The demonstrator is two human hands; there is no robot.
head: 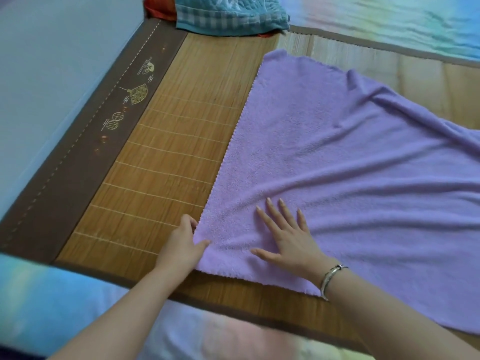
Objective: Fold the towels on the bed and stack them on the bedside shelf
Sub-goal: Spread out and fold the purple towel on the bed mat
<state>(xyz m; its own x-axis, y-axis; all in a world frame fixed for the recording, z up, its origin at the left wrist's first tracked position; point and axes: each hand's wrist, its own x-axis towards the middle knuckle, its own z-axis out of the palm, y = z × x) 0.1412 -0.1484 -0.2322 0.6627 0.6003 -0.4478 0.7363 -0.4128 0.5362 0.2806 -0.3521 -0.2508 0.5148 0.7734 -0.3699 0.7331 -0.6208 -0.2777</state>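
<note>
On purple towel [337, 165]: both hands [288, 240]

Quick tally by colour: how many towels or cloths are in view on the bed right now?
Purple towel: 1, spread flat, both hands on it
Teal checked towel: 1, at the far edge
Red cloth: 1, mostly hidden under the teal one
Total: 3

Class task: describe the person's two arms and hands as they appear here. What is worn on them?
Both forearms are bare, with no sleeves in view. The right hand has long, unpainted-looking nails, and a silver bangle circles its wrist. The left hand shows no rings or wristwear.
</note>
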